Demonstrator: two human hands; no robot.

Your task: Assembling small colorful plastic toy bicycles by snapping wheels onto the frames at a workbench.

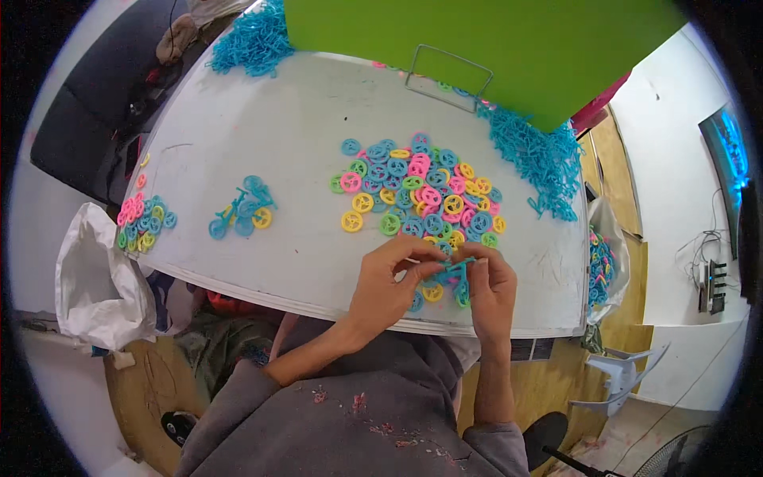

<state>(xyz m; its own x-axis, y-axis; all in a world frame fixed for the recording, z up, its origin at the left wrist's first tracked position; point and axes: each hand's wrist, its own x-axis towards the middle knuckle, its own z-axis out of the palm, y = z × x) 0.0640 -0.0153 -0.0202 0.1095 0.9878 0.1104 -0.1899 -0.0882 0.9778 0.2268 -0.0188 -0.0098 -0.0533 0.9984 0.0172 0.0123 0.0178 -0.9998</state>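
At lower centre, the left hand (389, 278) and right hand (489, 286) both pinch a small blue toy bicycle (449, 274), just below the pile of coloured wheels (417, 195) on the white table (270, 143)

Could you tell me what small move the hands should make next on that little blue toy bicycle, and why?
Probably press the wheel at the fingertips onto the blue bicycle frame. Both the left hand and the right hand pinch it at the table's near edge, a yellow wheel already hangs below, and a finished bicycle lies to the left.
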